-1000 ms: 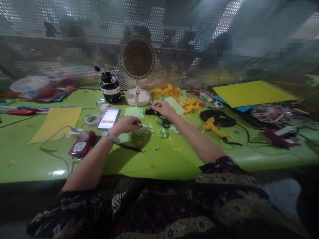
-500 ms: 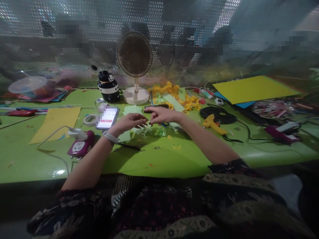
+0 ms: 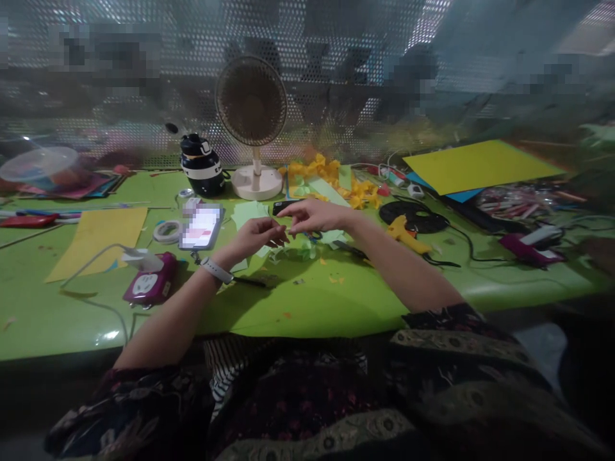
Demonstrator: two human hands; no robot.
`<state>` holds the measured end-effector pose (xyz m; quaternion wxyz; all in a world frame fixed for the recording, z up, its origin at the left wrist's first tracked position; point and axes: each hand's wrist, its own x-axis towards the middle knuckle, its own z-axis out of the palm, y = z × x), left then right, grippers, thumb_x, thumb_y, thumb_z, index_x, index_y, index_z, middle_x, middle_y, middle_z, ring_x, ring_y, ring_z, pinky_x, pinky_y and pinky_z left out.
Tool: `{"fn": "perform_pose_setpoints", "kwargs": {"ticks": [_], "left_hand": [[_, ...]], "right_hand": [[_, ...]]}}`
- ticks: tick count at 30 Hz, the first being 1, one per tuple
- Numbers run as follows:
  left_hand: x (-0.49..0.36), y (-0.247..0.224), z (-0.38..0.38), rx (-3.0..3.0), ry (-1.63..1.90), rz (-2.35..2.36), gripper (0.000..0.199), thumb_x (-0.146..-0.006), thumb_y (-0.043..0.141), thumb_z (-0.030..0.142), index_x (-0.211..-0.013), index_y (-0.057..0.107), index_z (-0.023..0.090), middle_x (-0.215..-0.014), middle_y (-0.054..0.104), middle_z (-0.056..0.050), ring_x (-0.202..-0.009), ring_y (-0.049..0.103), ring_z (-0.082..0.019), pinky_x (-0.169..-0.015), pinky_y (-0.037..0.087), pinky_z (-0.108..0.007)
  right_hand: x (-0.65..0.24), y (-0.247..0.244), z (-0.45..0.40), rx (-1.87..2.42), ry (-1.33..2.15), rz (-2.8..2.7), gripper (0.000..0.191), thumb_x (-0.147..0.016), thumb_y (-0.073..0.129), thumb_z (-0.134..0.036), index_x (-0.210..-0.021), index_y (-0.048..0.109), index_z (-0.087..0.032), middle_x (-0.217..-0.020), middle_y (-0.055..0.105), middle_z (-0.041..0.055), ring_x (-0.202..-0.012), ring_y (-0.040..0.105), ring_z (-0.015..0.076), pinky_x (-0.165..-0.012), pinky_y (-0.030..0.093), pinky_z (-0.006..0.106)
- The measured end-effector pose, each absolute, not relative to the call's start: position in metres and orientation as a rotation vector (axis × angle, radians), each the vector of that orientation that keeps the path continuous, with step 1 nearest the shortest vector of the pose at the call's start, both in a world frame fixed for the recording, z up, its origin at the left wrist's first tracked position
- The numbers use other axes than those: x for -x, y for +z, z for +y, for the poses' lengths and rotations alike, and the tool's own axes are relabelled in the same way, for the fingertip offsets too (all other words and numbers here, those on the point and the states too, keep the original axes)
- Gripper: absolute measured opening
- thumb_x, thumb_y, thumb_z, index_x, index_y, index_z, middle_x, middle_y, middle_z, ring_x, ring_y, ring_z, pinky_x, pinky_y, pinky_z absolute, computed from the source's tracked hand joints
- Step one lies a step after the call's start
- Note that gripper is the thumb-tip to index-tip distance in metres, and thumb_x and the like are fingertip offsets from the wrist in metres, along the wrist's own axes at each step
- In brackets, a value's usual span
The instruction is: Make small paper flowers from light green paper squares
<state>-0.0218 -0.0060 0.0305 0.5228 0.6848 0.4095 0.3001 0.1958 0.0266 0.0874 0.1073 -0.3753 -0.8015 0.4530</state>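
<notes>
green scraps (image 3: 306,248) are lying on the green table (image 3: 307,301), just below and partly behind the two hands; they are looking pale, thin and curled, with cut, uneven edges; their tips are pointing several ways, and no single long axis is showing for the heap; the left hand (image 3: 259,237) is hovering at their left, fingers bending and tips drawing close together in a narrow grip; the right hand (image 3: 314,216) is reaching over them from the right, index finger and thumb pointing towards the left hand with a small gap; whether either is pinching a scrap, i cannot tell;

the table is shining near its front edge and is carrying small bits of paper; the phone (image 3: 202,227) and the tape (image 3: 166,232) are lying left of the left hand, the glue gun (image 3: 408,235) beside the right forearm; yellow paper flowers (image 3: 317,168) are lying behind the right hand; the fan (image 3: 252,101) and the bottle (image 3: 202,168) are standing at the back; beyond them a perforated screen (image 3: 327,77) is closing off the dim room, its holes letting light through.
</notes>
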Motion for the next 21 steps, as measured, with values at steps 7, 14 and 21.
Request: {"fn": "perform_pose_setpoints", "kwargs": {"ticks": [7, 14, 21], "left_hand": [[0.014, 0.027, -0.013, -1.507, 0.809, 0.947, 0.042, -0.083, 0.071, 0.056, -0.088, 0.06, 0.016, -0.097, 0.076, -0.011, -0.089, 0.073, -0.019, -0.083, 0.058, -0.036], [0.014, 0.026, -0.015, -1.52, 0.742, 1.001, 0.039, -0.083, 0.07, 0.054, -0.085, 0.062, 0.016, -0.097, 0.076, -0.011, -0.09, 0.072, -0.02, -0.082, 0.059, -0.037], [0.014, 0.028, -0.016, -1.505, 0.696, 0.992, 0.022, -0.091, 0.062, 0.037, -0.085, 0.062, 0.016, -0.093, 0.076, -0.01, -0.09, 0.072, -0.018, -0.084, 0.058, -0.035]], "right_hand": [[-0.205, 0.079, 0.027, 1.002, 1.3, -2.13, 0.037, -0.085, 0.07, -0.022, -0.121, 0.067, -0.013, -0.079, 0.072, 0.0023, -0.06, 0.057, 0.0086, -0.057, 0.049, 0.021], [-0.202, 0.076, 0.025, 1.013, 1.254, -2.208, 0.032, -0.086, 0.066, -0.017, -0.117, 0.068, -0.012, -0.08, 0.071, 0.0027, -0.062, 0.058, 0.0095, -0.059, 0.05, 0.022], [-0.204, 0.075, 0.024, 0.94, 1.243, -2.248, 0.028, -0.086, 0.063, -0.013, -0.113, 0.068, -0.012, -0.078, 0.07, 0.0021, -0.062, 0.056, 0.0083, -0.056, 0.047, 0.019]]}}
